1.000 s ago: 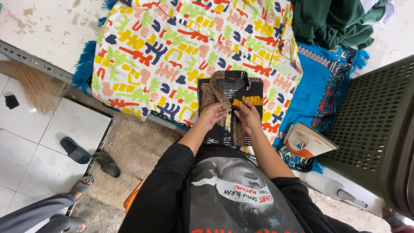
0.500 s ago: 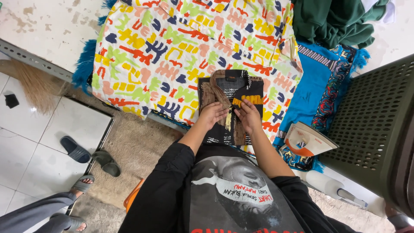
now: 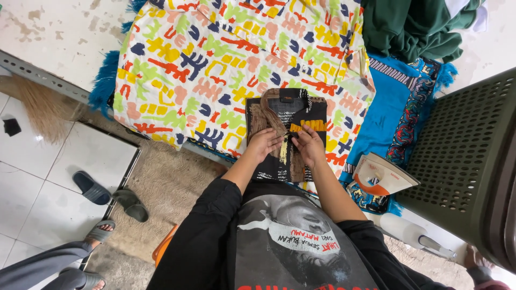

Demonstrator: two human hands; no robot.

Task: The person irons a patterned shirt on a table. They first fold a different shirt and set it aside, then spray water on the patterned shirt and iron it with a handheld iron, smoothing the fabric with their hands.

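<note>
Seen from above: left hand (image 3: 263, 144) and right hand (image 3: 308, 145), both open, pressed flat on folded dark brown-and-yellow patterned shirt (image 3: 287, 131) at near edge of bright multicoloured cloth-covered surface (image 3: 215, 64). Best smoothed evenly outward. White-and-orange iron (image 3: 380, 176) upright, right.

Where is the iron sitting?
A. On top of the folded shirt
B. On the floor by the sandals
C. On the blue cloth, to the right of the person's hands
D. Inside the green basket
C: the iron stands on the blue cloth, to the right of the right hand that rests on the folded dark shirt.
</note>
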